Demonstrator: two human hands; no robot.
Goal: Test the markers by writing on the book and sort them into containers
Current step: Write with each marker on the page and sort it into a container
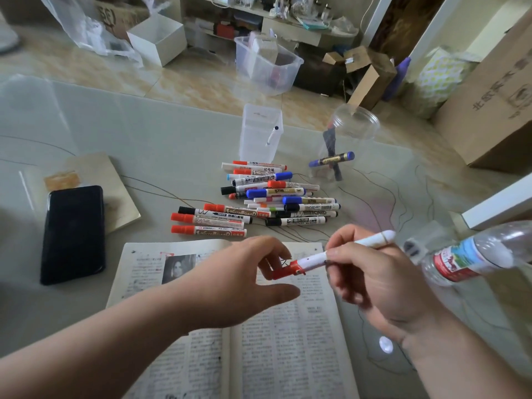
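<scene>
1. My right hand (374,277) grips the white marker (312,259) at centre frame, over the open book (288,341).
2. My left hand (230,280) curls at its red cap (283,273); whether it grips, I can't tell.
3. The book's bottom is cut off.

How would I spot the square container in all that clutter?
Start at the open book in the foreground and look past the pile of markers beyond it. Right behind the pile stands the clear square container; unlike the round jar to its right, it has flat walls and holds one white marker.
</scene>
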